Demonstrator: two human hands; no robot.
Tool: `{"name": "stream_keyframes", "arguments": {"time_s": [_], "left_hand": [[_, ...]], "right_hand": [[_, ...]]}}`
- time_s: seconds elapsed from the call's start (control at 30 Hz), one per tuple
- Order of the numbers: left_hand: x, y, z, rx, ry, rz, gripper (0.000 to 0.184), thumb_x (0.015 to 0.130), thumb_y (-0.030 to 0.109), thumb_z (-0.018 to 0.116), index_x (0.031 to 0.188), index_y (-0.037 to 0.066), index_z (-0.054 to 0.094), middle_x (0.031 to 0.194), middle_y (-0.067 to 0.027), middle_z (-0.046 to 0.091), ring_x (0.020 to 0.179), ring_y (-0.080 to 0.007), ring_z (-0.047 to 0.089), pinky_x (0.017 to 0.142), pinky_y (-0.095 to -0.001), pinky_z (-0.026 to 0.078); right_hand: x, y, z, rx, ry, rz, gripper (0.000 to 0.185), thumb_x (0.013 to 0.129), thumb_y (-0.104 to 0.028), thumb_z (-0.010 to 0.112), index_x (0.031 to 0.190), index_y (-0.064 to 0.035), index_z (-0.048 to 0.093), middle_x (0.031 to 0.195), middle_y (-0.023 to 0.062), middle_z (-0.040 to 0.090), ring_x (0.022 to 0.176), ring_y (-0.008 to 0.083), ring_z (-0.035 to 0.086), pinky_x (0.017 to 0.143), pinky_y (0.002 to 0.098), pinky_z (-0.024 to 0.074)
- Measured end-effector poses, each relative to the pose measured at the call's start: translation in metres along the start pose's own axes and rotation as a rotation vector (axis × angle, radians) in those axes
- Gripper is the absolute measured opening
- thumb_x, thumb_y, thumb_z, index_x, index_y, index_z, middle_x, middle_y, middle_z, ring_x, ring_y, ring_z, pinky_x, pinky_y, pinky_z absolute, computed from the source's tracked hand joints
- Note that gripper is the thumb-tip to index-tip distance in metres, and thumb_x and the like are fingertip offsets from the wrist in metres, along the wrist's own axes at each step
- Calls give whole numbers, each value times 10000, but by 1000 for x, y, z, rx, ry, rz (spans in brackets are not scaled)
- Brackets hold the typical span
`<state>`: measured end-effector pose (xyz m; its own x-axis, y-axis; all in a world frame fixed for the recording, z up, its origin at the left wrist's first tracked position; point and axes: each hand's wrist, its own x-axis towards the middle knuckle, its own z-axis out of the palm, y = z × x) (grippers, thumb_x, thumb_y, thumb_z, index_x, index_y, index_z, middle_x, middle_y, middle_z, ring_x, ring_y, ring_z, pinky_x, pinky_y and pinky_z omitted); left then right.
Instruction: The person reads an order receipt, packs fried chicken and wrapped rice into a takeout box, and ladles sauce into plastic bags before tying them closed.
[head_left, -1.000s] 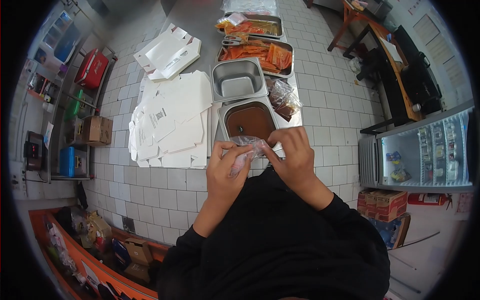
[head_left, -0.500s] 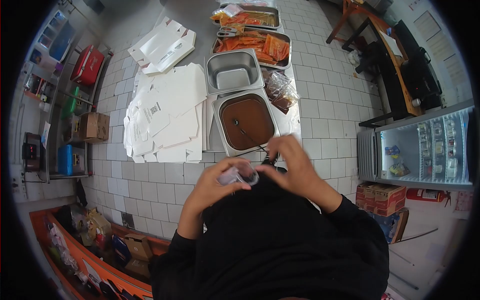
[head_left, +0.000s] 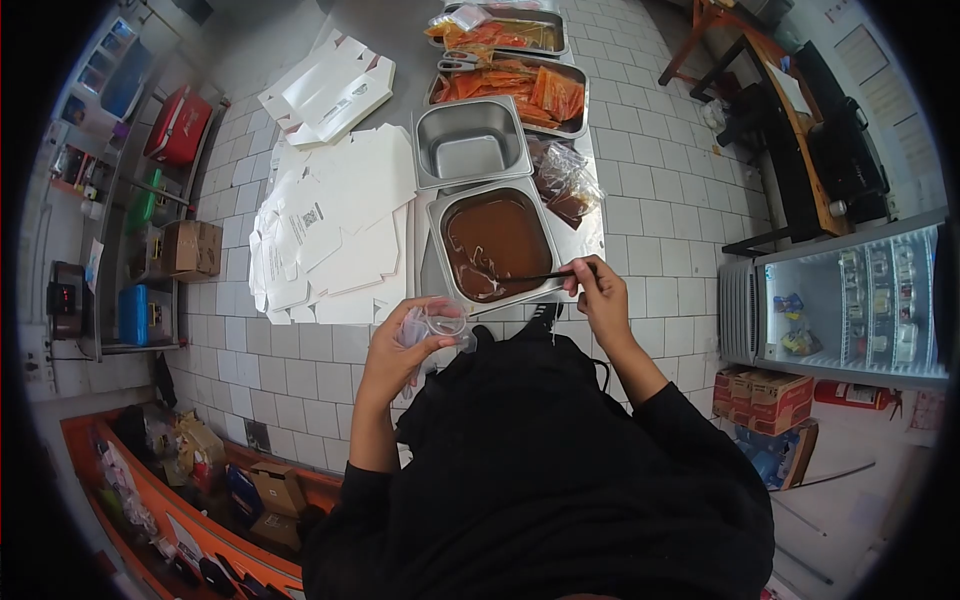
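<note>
My left hand [head_left: 385,352] is closed around a clear plastic cup [head_left: 443,322], its open round mouth tipped toward the pan, with more thin clear plastic bunched at the palm. My right hand [head_left: 603,300] grips the dark handle of a spoon [head_left: 545,275] from above. The spoon's far end dips into brown sauce [head_left: 495,225], so its bowl is hidden, and pale streaks mark the surface there. The sauce fills a square steel pan [head_left: 433,240] at the near edge of the table. The cup is just outside the pan's near left corner.
An empty steel pan [head_left: 470,145] sits behind the sauce. Flat white cardboard boxes [head_left: 325,225] pile up at left. Clear bags of brown sauce [head_left: 567,180] lie at right. Farther back are trays of orange-packed food [head_left: 545,95]. An open glass-door fridge [head_left: 850,295] stands at right.
My right hand has moved from beside the cup to the spoon and taken hold of its handle. The spoon's end has shifted toward the near side of the pan. My left hand has moved left with the cup.
</note>
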<state>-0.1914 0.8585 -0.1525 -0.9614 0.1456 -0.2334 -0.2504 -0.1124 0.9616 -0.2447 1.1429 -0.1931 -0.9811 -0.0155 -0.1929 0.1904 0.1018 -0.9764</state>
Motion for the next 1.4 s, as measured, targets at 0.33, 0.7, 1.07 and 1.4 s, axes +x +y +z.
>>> {"name": "stream_keyframes", "arguments": {"time_s": [0.33,0.7,1.07,1.4], "left_hand": [[14,-9,5,183,145,-14,483,764,101,765,1199,10,575,1044,-86,685,868,-116,628,702,-224,490],[49,16,30,340,272,-120,436,749,181,777,1128,29,626,912,-41,691,536,-42,522,342,-201,318],[65,10,30,330,247,-43,453,755,248,793,1135,57,637,882,-27,686,503,-44,505,364,-197,345],[63,16,33,372,267,134,393,764,160,788,1111,43,645,965,-70,695,679,-109,590,655,-250,498]], "right_hand": [[8,11,-15,566,88,369,269,972,-319,552,970,-55,603,722,-42,517,643,29,459,440,170,254],[-13,-72,-9,374,191,10,289,987,-278,534,953,-1,612,740,12,551,614,25,430,453,168,266],[-40,-90,-8,-415,72,-959,43,845,-23,662,873,0,640,806,98,686,681,221,620,624,293,480],[-19,-57,-6,35,193,-145,263,1012,-197,465,995,-8,647,828,74,633,669,91,527,567,219,380]]}}
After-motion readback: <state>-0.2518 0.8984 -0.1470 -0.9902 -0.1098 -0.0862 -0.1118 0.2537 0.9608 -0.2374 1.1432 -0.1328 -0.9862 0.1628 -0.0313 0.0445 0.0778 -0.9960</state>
